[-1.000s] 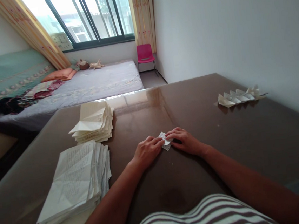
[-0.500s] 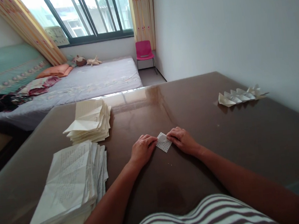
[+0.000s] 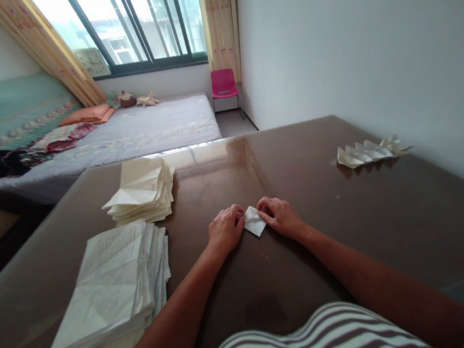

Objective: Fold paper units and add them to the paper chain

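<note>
A small folded paper (image 3: 255,223), white with lines of writing, lies diamond-wise on the brown table (image 3: 299,189). My left hand (image 3: 226,227) pinches its left corner between thumb and fingers. At the opposite corner, the curled fingers of my right hand (image 3: 282,216) pinch the paper too. To the left lie a large stack of written sheets (image 3: 103,285) with creases and, behind it, a stack of cream paper (image 3: 143,190). A row of folded paper pieces (image 3: 367,153) stands at the right, far from both hands.
Beyond the table is a bed (image 3: 161,123) with pillows (image 3: 89,114), clothes and soft toys. A pink chair (image 3: 223,82) stands by the window curtain (image 3: 221,27). The white wall (image 3: 346,42) runs along the right side.
The paper's upper part now looks folded differently, with a raised crease across it. My left hand has shifted slightly right and its fingers are more curled. The view has tilted a little.
</note>
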`<state>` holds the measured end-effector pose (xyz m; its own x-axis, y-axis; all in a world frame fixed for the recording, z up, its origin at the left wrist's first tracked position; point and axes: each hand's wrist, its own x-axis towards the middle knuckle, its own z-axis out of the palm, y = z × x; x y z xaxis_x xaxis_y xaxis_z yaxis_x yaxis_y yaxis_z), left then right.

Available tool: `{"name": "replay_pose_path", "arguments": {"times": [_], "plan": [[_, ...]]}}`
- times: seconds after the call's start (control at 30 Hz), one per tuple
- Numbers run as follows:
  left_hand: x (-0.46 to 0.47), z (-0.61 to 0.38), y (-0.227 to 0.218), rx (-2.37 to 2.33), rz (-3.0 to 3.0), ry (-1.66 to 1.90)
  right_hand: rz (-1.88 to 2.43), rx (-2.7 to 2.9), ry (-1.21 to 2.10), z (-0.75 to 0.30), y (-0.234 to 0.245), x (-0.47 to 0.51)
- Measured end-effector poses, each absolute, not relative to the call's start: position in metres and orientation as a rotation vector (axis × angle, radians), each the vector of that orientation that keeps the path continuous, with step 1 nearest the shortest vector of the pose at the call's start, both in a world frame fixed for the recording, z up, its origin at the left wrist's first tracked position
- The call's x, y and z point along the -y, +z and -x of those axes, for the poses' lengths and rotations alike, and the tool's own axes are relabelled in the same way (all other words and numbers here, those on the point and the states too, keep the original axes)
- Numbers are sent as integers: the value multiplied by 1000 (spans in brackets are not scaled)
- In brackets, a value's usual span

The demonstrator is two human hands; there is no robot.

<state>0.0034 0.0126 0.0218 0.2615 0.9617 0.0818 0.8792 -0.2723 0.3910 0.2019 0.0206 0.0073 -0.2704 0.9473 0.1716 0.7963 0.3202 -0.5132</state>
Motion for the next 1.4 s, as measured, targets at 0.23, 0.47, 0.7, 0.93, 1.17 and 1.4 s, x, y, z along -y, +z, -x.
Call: {"name": "replay_pose_path", "arguments": {"times": [0.23, 0.47, 0.7, 0.93, 1.17, 1.4], "plan": [[-9, -6, 23, -1710, -2331, 425, 1543, 2193, 420, -201, 10, -21], [-4, -5, 17, -1532, -2580, 517, 1576, 2181, 299, -196, 7, -17], [-2, -4, 17, -1235, -2826, 405, 1561, 2159, 276, -195, 5, -14], [8, -9, 19, -1324, -2942, 230, 1458, 2119, 274, -200, 0, -14], [11, -9, 19, -1341, -2937, 262, 1284, 2497, 54, -195, 10, 15], [12, -5, 18, -1298, -2840, 351, 1392, 2521, -24, -194, 9, 33]]}}
